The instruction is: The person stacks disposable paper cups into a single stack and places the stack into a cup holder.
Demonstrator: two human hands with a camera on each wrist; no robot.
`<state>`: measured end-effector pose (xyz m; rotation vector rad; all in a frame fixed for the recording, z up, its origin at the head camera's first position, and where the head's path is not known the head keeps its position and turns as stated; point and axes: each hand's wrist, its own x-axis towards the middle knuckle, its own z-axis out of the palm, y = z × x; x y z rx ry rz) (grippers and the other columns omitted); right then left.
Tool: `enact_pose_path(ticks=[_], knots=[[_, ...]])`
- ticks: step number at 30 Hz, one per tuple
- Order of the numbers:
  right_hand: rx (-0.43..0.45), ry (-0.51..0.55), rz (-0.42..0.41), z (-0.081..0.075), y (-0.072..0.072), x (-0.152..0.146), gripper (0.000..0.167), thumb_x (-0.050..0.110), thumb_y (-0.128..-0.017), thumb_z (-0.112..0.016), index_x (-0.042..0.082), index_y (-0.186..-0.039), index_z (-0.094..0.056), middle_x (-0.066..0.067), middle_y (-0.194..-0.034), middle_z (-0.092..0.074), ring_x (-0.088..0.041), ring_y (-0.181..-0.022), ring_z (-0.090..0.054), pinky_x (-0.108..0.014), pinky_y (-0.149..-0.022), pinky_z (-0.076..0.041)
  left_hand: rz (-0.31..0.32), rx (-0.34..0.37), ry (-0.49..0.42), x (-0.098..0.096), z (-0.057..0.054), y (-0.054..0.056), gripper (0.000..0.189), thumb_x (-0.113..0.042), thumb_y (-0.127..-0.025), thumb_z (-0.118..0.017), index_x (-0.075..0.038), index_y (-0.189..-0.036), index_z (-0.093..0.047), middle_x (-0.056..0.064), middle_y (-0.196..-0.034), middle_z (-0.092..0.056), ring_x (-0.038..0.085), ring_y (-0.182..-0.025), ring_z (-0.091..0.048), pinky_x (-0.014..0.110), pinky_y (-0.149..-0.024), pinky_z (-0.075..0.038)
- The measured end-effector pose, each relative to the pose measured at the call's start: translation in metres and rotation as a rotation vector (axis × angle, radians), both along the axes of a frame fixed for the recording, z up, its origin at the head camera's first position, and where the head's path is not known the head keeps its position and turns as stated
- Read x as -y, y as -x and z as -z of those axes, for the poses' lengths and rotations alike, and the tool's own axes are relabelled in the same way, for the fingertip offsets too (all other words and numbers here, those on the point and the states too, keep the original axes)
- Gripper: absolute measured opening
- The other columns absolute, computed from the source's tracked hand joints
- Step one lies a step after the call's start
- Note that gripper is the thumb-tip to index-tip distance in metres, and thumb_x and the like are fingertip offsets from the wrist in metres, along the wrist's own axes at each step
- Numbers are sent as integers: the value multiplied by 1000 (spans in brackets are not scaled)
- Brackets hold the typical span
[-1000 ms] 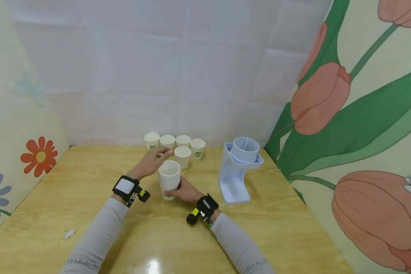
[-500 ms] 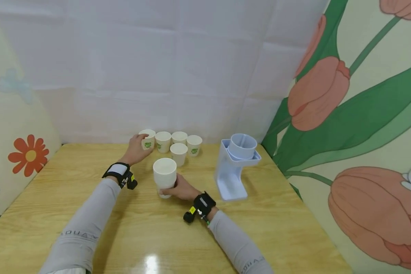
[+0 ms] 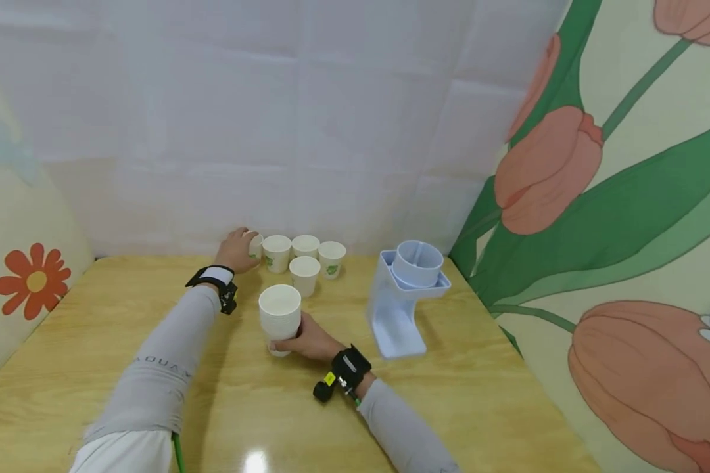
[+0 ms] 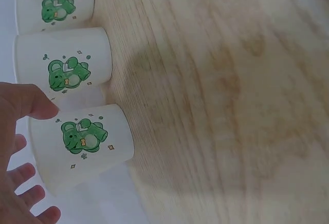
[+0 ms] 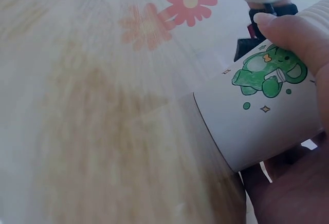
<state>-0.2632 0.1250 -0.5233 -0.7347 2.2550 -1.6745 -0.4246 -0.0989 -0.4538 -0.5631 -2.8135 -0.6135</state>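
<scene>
Wood-grain table (image 3: 479, 401) adjoins white backdrop (image 3: 361, 118) and tulip-print panel (image 3: 639, 263); right hand (image 3: 312, 338) grips cup stack (image 3: 280, 312); left hand (image 3: 235, 251) curves thumb and fingers around end cup (image 4: 85, 149).

Layout of the table (image 3: 479, 394): a row of four cups (image 3: 277, 255) stands at the back, before the backdrop (image 3: 213, 131), the left hand (image 3: 235, 251) at its left end; a fifth cup (image 3: 304, 277) stands in front; nearer lies the right hand (image 3: 311, 338), with a cup stack (image 3: 280, 315) in it; at right, a stand (image 3: 396, 328) bears a cylinder (image 3: 417, 264) in its top
</scene>
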Motion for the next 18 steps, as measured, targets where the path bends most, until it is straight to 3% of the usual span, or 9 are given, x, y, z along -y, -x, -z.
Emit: enact_pose_path(ticks=[8, 13, 18], knots=[[20, 42, -29, 1, -6, 9, 67, 7, -89, -77, 16, -148, -45, -1, -140, -57, -11, -126, -55, -31, -110, -40, -24, -2, 109, 1, 10, 7, 75, -19, -87, -68, 3, -152, -37, 39, -153, -30, 57, -142, -28, 64, -115, -29], [30, 45, -43, 4, -8, 15, 68, 6, -88, -78, 16, -147, -46, 0, -139, -58, -8, -124, -56, -28, -109, -40, -43, 36, 74, 6, 10, -1, 66, -17, -91, -58, 1, -152, -39, 40, -153, -27, 59, -141, -25, 65, -116, -28], [17, 29, -46, 0, -7, 18, 68, 6, -88, -78, 16, -147, -46, 1, -139, -58, -8, -124, -56, -28, -109, -40, -75, 84, 46, 9, 1, -6, 55, -14, -94, -53, 0, -147, -43, 37, -153, -27, 59, -139, -27, 65, -113, -32]])
